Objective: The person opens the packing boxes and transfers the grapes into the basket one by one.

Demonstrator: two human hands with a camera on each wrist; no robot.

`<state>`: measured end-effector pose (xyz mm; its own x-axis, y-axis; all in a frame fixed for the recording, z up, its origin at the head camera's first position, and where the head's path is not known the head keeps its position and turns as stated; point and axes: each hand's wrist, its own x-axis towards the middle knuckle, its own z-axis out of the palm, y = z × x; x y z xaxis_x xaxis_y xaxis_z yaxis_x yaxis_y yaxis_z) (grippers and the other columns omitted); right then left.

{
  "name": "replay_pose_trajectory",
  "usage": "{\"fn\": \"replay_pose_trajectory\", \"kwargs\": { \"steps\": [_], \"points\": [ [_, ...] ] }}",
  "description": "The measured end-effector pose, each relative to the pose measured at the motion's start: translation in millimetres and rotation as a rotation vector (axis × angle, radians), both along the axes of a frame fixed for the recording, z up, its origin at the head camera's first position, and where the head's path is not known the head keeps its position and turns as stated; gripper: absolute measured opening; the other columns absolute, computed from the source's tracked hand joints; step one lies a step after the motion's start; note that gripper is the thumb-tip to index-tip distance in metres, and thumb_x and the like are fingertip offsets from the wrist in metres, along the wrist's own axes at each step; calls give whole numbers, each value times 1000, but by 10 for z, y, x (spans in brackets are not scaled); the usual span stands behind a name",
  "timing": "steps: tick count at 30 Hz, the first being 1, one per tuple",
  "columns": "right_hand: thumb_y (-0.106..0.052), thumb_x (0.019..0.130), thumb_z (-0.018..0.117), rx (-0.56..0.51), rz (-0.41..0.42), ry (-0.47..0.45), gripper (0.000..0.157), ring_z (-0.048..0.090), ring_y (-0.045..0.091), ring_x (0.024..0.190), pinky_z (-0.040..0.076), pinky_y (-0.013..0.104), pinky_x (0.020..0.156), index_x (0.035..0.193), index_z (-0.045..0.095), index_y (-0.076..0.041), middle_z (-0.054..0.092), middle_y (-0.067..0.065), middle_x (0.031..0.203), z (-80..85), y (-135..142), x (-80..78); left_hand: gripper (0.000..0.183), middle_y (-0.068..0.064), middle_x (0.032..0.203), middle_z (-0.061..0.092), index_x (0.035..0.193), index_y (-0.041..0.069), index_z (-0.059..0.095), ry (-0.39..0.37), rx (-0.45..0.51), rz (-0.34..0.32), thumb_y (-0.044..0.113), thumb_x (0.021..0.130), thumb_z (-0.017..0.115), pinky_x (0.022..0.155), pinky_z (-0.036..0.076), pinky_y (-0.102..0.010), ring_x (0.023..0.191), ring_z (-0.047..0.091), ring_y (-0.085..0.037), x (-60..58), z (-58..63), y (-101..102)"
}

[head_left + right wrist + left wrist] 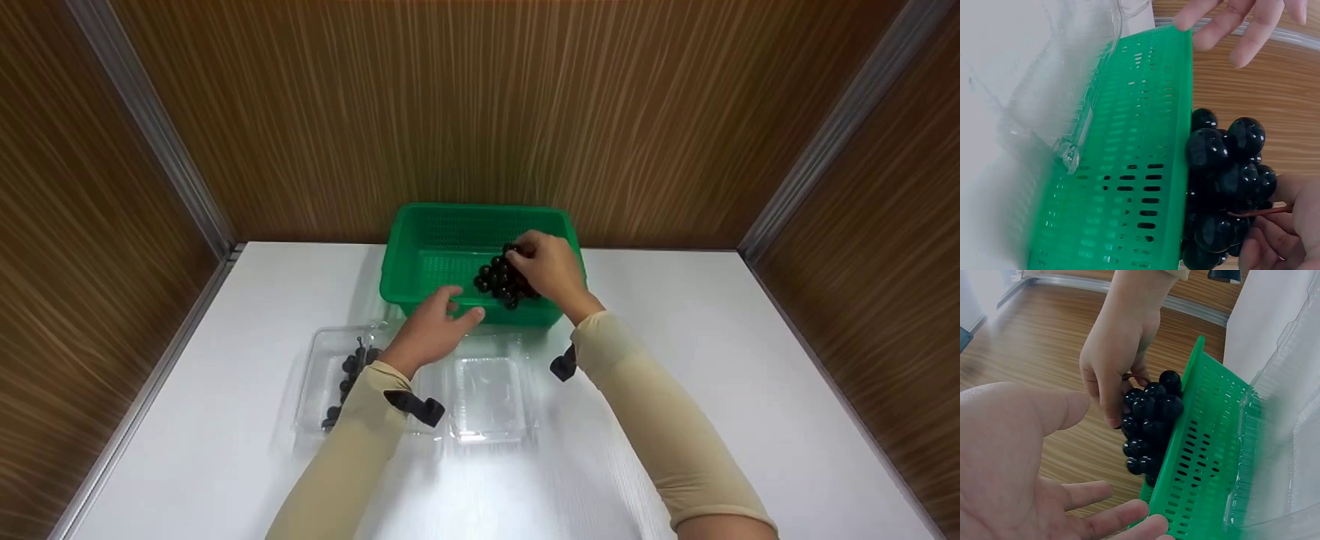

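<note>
A bunch of dark, glossy grapes [496, 279] hangs by its brown stem from my right hand [551, 266], whose thumb and fingers pinch it. The bunch is at the near rim of the green basket [405, 259], its lower grapes overlapping that rim in the head view. Both wrist views show the grapes [1151, 416] [1224, 185] right beside the basket's perforated wall [1112, 140]. My left hand [435, 330] holds nothing; its fingers are spread near the basket's front left, palm turned toward the grapes.
In front of the basket lies an opened clear plastic clamshell box [487, 397]. Its left half holds another dark bunch of grapes [349, 375], partly hidden by my left forearm. Wood-grain panels [480, 112] enclose the white table [660, 390] at the back and sides.
</note>
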<state>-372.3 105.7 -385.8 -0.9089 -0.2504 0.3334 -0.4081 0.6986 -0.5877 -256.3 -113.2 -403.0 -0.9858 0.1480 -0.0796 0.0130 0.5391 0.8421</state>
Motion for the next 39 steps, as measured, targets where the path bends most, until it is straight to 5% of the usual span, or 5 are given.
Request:
{"fn": "replay_pose_trajectory", "kwargs": {
  "steps": [9,21,28,39],
  "points": [
    [-24,102,63,-39,-20,-65,28,67,23,102,55,45,94,122,69,-5,72,10,113,-45,80,-10,71,-11,154,49,158,18,39,6,-7,-17,55,101,60,110,44,-52,140,49,-30,10,14,4],
    [-14,102,60,-182,119,110,14,64,15,85,54,34,78,105,73,-9,72,3,96,93,86,415,70,-12,151,51,158,17,39,45,19,-11,52,101,62,109,46,-51,140,49,-30,37,29,-7],
    [-10,101,61,-201,177,211,13,61,12,75,53,29,69,101,73,-9,73,3,91,65,122,797,68,-11,148,52,158,19,40,112,42,10,49,101,63,106,47,-53,138,51,-34,199,75,-57],
    [-4,98,64,-205,195,399,11,64,14,95,55,37,85,103,71,-10,69,1,100,-1,191,1160,65,-8,148,52,156,16,42,263,76,24,41,101,67,109,46,-50,136,52,-29,536,161,-106]
  ]
}}
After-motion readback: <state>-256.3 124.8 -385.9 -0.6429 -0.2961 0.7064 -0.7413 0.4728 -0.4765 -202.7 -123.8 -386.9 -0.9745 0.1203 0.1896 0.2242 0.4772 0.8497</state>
